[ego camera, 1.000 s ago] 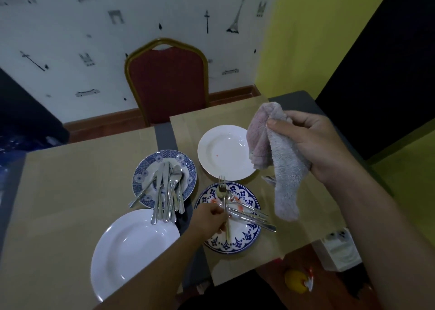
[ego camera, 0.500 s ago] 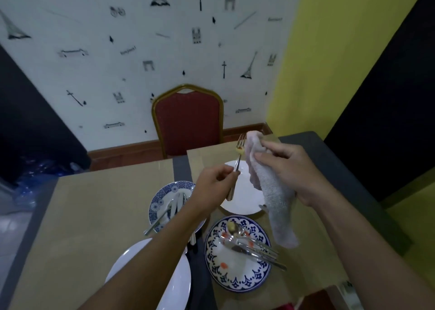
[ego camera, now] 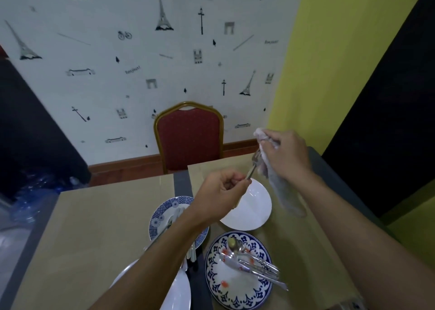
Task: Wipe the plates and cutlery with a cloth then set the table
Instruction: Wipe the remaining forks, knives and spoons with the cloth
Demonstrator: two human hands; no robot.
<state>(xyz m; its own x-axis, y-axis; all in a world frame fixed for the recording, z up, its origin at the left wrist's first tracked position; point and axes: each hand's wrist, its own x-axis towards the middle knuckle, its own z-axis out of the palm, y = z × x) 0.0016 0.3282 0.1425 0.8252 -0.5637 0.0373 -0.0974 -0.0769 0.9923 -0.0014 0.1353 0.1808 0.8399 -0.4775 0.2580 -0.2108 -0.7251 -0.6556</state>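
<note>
My left hand (ego camera: pixel 217 195) grips a metal fork (ego camera: pixel 252 166) by its handle, tines up. My right hand (ego camera: pixel 286 153) holds a grey-pink cloth (ego camera: pixel 283 196) bunched against the fork's tines; the cloth's tail hangs down. Below them sits a plain white plate (ego camera: pixel 253 212). A blue-patterned plate (ego camera: pixel 237 286) near me carries spoons and other cutlery (ego camera: pixel 254 263) with bits of food. A second blue-patterned plate (ego camera: pixel 162 215) with cutlery lies partly under my left forearm. Another white plate (ego camera: pixel 181 293) is at the bottom edge.
The beige table (ego camera: pixel 94 227) has a dark strip down its middle. A red chair with a gold frame (ego camera: pixel 189 136) stands at the far side against the patterned wall. A yellow wall and a dark panel rise on the right.
My left hand lifted the fork off the near blue plate and raised it. My right hand brought the cloth onto the tines and moved up to the right. The view tilted upward.
</note>
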